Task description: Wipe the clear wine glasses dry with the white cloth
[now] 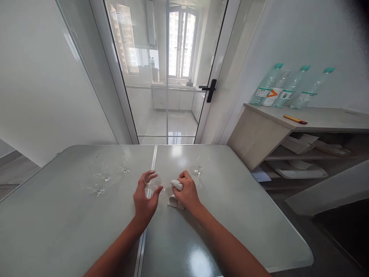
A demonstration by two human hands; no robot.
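Observation:
My left hand (pixel 147 196) is curled around a clear stemmed glass (pixel 155 181), its thumb and fingers on opposite sides of the bowl. Just to the right, my right hand (pixel 186 190) grips a bunched white cloth (pixel 177 185). A loose fold of that cloth hangs below the fist, near the tabletop. Cloth and glass are a small gap apart. Beyond my right hand a clear wine glass (pixel 198 171) stands upright on the table. Several more clear glasses, among them one wine glass (pixel 125 169), stand on the left half; their outlines are faint.
The pale glossy table (pixel 230 215) has a metal seam down its middle. Behind it is a glass door (pixel 167 88) with a black handle (pixel 211 90). At right, a wooden shelf unit (pixel 259 130) carries several plastic bottles (pixel 309 90) and a yellow-and-red stick-like item (pixel 295 119).

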